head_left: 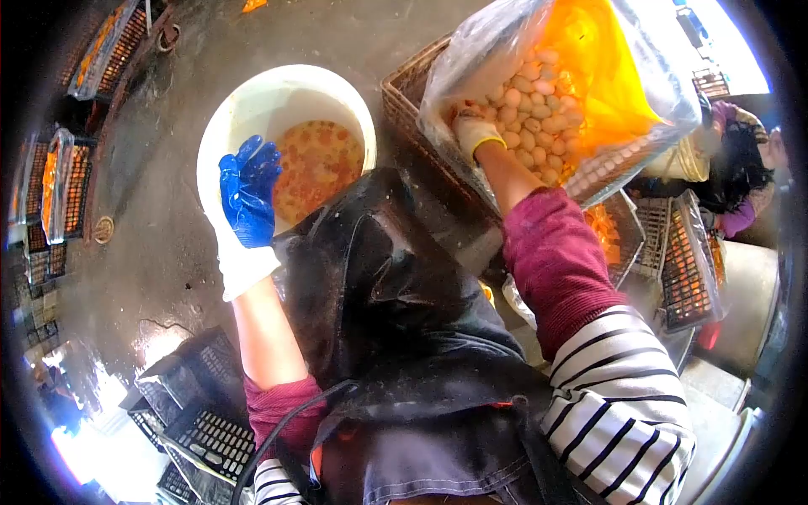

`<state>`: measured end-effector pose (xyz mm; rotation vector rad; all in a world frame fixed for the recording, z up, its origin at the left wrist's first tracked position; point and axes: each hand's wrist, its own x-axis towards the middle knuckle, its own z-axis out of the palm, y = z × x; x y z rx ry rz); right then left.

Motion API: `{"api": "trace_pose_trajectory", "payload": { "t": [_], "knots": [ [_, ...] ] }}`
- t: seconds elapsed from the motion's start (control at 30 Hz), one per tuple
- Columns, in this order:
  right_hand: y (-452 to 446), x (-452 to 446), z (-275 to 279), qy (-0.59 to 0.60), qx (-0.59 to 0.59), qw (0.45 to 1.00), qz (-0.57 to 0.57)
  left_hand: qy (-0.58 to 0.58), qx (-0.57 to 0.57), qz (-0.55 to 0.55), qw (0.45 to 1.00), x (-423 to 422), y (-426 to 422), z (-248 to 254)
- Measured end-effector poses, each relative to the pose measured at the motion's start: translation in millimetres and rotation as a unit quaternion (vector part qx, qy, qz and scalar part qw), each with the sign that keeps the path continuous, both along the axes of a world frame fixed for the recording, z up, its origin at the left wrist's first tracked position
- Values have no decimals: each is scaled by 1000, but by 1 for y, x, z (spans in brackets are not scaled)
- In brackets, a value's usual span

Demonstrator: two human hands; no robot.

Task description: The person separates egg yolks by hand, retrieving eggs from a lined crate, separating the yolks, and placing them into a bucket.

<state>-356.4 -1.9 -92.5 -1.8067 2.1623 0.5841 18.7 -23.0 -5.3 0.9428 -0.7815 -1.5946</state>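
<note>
My left hand [250, 195], in a blue-coated glove, is over the left side of a white bucket [225, 118]. Its fingers are spread and nothing shows in them. Reddish-brown liquid with yolk-like lumps [318, 168] lies in the bucket. In a light glove with a yellow cuff, my right hand [476, 130] reaches into a crate [408, 93] lined with clear plastic, at the left edge of many pale eggs [539, 114]. Its fingertips are partly hidden and blurred, so I cannot make out what they hold. Orange plastic [602, 71] covers the right part of the eggs.
Black crates [215, 438] stand at the lower left, and more crates [80, 181] line the far left. Another person [745, 164] in dark and purple clothing is at the right, near a crate with orange contents [686, 273]. My apron-covered legs are beside the bucket.
</note>
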Motion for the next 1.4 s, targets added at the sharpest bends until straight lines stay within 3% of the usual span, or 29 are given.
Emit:
{"api": "trace_pose_trajectory", "payload": {
  "t": [0.07,0.17,0.2,0.27,0.3,0.37,0.43,0.57,0.63,0.67,0.73,0.77,0.83,0.87,0.93,0.97,1.0,1.03,1.1,1.17,1.27,1.33,1.37,1.4],
  "knots": [
    [7,12,37,-7,-34,999,-41,-45,-36,5,998,-4,2,1],
    [-12,-30,2,-138,38,981,-134,6,-2,-11,1000,-3,-4,-5],
    [0,-33,-8,-361,-104,838,-397,-11,-5,-11,1000,-5,-4,-3],
    [7,-27,32,-213,36,969,-124,-45,-11,-6,999,-8,-1,3],
    [8,-22,61,-126,103,986,24,-25,-15,-17,999,-5,-3,-3],
    [22,-10,77,-73,146,983,87,15,-25,-30,999,4,-8,-19],
    [38,2,79,-149,100,980,-87,11,7,12,1000,-4,-3,-9],
    [53,9,72,-182,-80,979,-56,92,-16,3,996,1,-7,-24],
    [44,-4,44,-226,-120,964,-71,80,-1,-2,997,1,-2,-20],
    [29,-9,16,-346,-151,923,-72,63,-10,0,998,0,2,-14],
    [17,20,47,-551,-226,797,-98,30,-32,2,999,-5,8,-1],
    [17,66,97,-635,-268,715,-121,28,-38,-3,999,-7,10,3],
    [-14,94,101,-537,-370,758,9,19,-48,-8,999,-9,17,14],
    [-21,107,97,-546,-419,725,34,4,-49,23,999,-12,22,23],
    [-36,129,94,-652,-282,691,-135,18,-37,27,999,-12,23,23],
    [-37,133,85,-515,-278,811,-21,25,-30,28,999,-9,22,22],
    [-38,137,78,-303,-294,900,111,48,-23,17,998,-9,20,18],
    [-39,141,71,-127,-322,913,217,54,-20,21,998,-6,20,17],
    [-57,142,69,-132,-243,940,199,72,-15,29,997,-6,22,19],
    [-59,135,68,-369,-230,898,67,44,-20,5,999,-6,24,26],
    [-58,150,104,-612,-176,771,18,25,-23,-37,999,-9,22,7],
    [-49,178,117,-683,-180,704,70,4,7,-124,992,-12,30,29],
    [-44,194,118,-689,-206,685,113,102,104,-134,980,-15,36,40],
    [-41,208,123,-712,-166,674,108,150,51,-149,976,-13,35,39]
  ]
}}
